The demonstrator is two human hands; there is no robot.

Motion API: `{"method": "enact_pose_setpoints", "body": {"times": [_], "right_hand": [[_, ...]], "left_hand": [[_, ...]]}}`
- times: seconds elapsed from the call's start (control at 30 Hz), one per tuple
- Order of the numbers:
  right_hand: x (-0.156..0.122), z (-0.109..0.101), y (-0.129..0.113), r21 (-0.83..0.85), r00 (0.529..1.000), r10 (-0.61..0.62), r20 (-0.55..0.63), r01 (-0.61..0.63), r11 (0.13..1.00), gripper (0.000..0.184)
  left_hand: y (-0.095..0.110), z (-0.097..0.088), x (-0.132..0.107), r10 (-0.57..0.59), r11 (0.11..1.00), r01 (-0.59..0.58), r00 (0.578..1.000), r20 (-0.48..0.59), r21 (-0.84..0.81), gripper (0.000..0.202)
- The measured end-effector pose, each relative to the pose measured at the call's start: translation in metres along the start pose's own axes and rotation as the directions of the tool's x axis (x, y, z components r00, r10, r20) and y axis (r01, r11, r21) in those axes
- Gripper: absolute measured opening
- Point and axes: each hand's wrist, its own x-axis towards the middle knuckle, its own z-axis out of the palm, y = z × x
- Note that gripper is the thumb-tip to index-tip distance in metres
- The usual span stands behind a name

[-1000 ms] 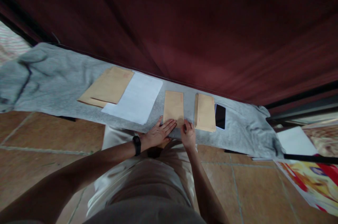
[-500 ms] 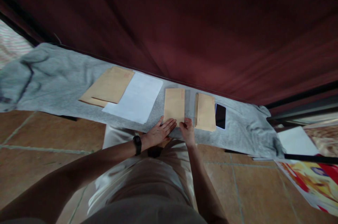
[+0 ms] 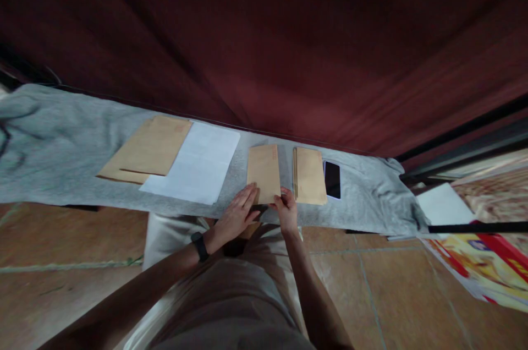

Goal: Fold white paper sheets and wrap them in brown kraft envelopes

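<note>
A small brown paper envelope [image 3: 264,169] with red print near its upper right corner lies in front of me on the grey cloth. My left hand [image 3: 238,213] rests at its lower left edge, fingers stretched out and thumb held apart below. At the lower right corner, my right hand [image 3: 286,209] pinches the envelope between thumb and bent fingers. Just right of it lies a stack of similar brown envelopes [image 3: 310,175]. Left of it a white sheet of paper [image 3: 202,160] is partly covered by larger brown envelopes [image 3: 154,143].
A phone [image 3: 332,180] with a dark screen lies right of the envelope stack. The grey cloth [image 3: 363,196] covers a long narrow surface, with a dark red curtain [image 3: 264,64] behind it. A colourful printed box [image 3: 487,267] and a white sheet [image 3: 445,204] are at the right.
My left hand has moved from lying flat on the envelope's bottom edge to its lower left side, turning more upright. My right hand stays at the lower right corner. The view has shifted right.
</note>
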Motion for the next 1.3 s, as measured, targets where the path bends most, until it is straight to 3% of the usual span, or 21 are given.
{"method": "enact_pose_setpoints", "body": {"times": [0.1,0.27,0.5,0.63,0.7,0.77,0.8,0.9,0.97,1.03,1.07,1.13,1.17,1.23,1.3], "right_hand": [[-0.005,0.005,-0.015,0.033,0.999,-0.039,0.005,0.039,0.999,0.043],[-0.013,0.016,-0.036,0.006,0.991,-0.119,0.063,0.118,0.993,0.040],[-0.018,0.023,-0.053,-0.036,0.977,-0.182,0.112,0.187,0.982,0.041],[-0.020,0.025,-0.053,-0.029,0.959,-0.216,0.181,0.225,0.974,0.046],[-0.020,0.025,-0.048,0.006,0.959,-0.207,0.193,0.209,0.978,0.047],[-0.019,0.025,-0.040,0.018,0.973,-0.160,0.168,0.159,0.987,0.048],[-0.019,0.025,-0.035,0.017,0.981,-0.126,0.148,0.125,0.992,0.049],[-0.018,0.028,-0.020,0.014,0.993,-0.020,0.119,0.018,1.000,0.053],[-0.018,0.030,-0.010,0.021,0.993,0.038,0.116,-0.041,0.999,0.056],[-0.019,0.033,-0.001,0.029,0.988,0.091,0.123,-0.095,0.995,0.058],[-0.020,0.034,0.002,0.035,0.985,0.113,0.131,-0.119,0.992,0.058],[-0.021,0.034,0.007,0.045,0.980,0.135,0.149,-0.143,0.989,0.058],[-0.021,0.034,0.007,0.047,0.980,0.131,0.148,-0.139,0.989,0.058],[-0.021,0.033,0.004,0.040,0.986,0.110,0.124,-0.116,0.992,0.060],[-0.021,0.032,-0.002,0.033,0.988,0.100,0.117,-0.104,0.994,0.063]], "left_hand": [[0.005,-0.003,0.008,-0.060,0.998,0.060,0.996,-0.064,-0.004,0.066],[0.013,-0.014,0.024,-0.032,0.994,0.046,0.990,-0.140,0.099,0.064],[0.017,-0.040,0.036,-0.093,0.978,0.105,0.993,-0.073,0.178,0.050],[0.015,-0.057,0.040,-0.199,0.977,0.208,0.969,-0.148,0.047,0.046],[0.012,-0.064,0.043,-0.306,0.950,0.280,0.921,-0.241,-0.135,0.039],[0.009,-0.068,0.046,-0.474,0.850,0.338,0.826,-0.305,-0.405,0.038],[0.008,-0.068,0.047,-0.572,0.753,0.349,0.766,-0.294,-0.557,0.040],[0.009,-0.061,0.049,-0.794,0.300,0.315,0.606,-0.053,-0.901,0.045],[0.013,-0.051,0.047,-0.820,0.014,0.273,0.554,0.145,-0.962,0.049],[0.017,-0.042,0.044,-0.811,-0.122,0.251,0.532,0.243,-0.960,0.052],[0.019,-0.039,0.042,-0.807,-0.131,0.251,0.535,0.250,-0.959,0.052],[0.023,-0.035,0.038,-0.802,-0.036,0.265,0.567,0.186,-0.963,0.050],[0.023,-0.035,0.037,-0.794,0.067,0.277,0.597,0.117,-0.959,0.047],[0.023,-0.041,0.034,-0.735,0.363,0.278,0.672,-0.090,-0.889,0.037],[0.020,-0.049,0.032,-0.570,0.681,0.237,0.766,-0.298,-0.693,0.031]]}}
